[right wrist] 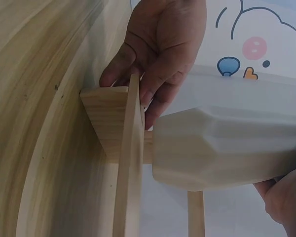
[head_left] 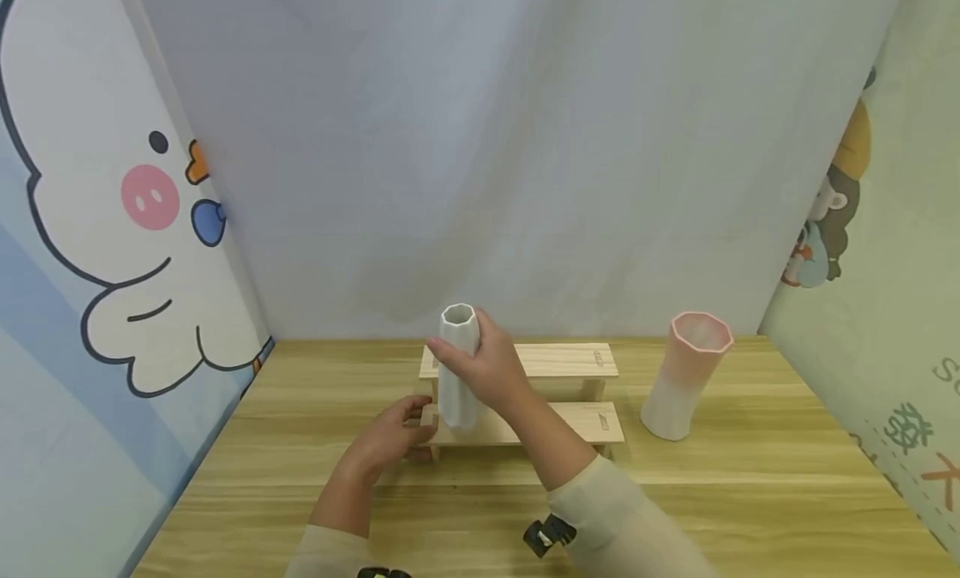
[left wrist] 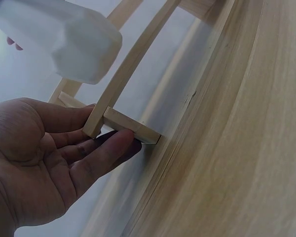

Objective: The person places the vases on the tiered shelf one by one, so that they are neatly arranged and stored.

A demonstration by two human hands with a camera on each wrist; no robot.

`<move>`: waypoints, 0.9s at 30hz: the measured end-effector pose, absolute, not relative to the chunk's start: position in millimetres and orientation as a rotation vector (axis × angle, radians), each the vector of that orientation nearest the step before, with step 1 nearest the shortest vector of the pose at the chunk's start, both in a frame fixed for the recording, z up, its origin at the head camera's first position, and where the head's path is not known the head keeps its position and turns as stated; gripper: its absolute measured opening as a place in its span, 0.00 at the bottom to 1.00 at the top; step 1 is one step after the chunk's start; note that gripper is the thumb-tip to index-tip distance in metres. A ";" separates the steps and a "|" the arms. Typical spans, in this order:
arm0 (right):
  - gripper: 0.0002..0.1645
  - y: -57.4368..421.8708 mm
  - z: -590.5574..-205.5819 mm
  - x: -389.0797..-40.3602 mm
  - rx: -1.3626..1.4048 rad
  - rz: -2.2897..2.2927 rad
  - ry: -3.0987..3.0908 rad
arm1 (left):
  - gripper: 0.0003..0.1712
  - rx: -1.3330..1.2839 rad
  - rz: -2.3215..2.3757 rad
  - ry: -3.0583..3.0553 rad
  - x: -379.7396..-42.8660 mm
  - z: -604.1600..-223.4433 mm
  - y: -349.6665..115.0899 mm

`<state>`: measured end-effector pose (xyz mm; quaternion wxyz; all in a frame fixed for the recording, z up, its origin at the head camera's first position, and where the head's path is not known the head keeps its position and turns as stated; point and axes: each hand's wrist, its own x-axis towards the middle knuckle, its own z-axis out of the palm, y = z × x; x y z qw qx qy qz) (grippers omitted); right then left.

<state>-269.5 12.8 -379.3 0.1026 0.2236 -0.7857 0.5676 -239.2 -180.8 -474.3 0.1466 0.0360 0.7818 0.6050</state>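
A white faceted vase [head_left: 456,386] is upright over the left part of a two-tier wooden stand [head_left: 558,419]. My right hand [head_left: 491,365] grips the vase high up, thumb across its near side below the open rim. Its base comes close over the lower shelf [right wrist: 130,163] in the right wrist view. At the left end of that shelf, my left hand [head_left: 390,436] pinches the board and its leg between thumb and fingers, as the left wrist view shows of the hand [left wrist: 54,153].
A pink-and-white vase [head_left: 686,378] stands on the wooden table [head_left: 300,453], right of the stand. A grey curtain [head_left: 480,161] hangs behind the table. Walls with cartoon prints [head_left: 112,186] flank both sides.
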 end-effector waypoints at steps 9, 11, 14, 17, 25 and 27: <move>0.33 9.6 -388.2 -275.3 0.665 1.717 -2.330 | 0.35 0.080 1.763 2.248 -238.0 -472.8 -177.9; 0.33 8.6 -390.1 -276.3 0.665 1.718 -2.338 | 0.35 0.076 1.766 2.249 -237.9 -472.8 -177.4; 0.34 7.6 -392.3 -276.7 0.654 1.700 -2.349 | 0.35 0.074 1.774 2.248 -238.2 -473.5 -176.7; 0.34 7.2 -393.6 -276.1 0.638 1.693 -2.349 | 0.35 0.075 1.772 2.249 -238.6 -473.8 -176.4; 0.35 4.8 -399.7 -275.3 0.630 1.644 -2.316 | 0.34 0.076 1.763 2.253 -238.1 -472.8 -176.6; 0.36 4.3 -400.8 -274.9 0.616 1.627 -2.320 | 0.34 0.072 1.773 2.249 -238.1 -472.7 -176.0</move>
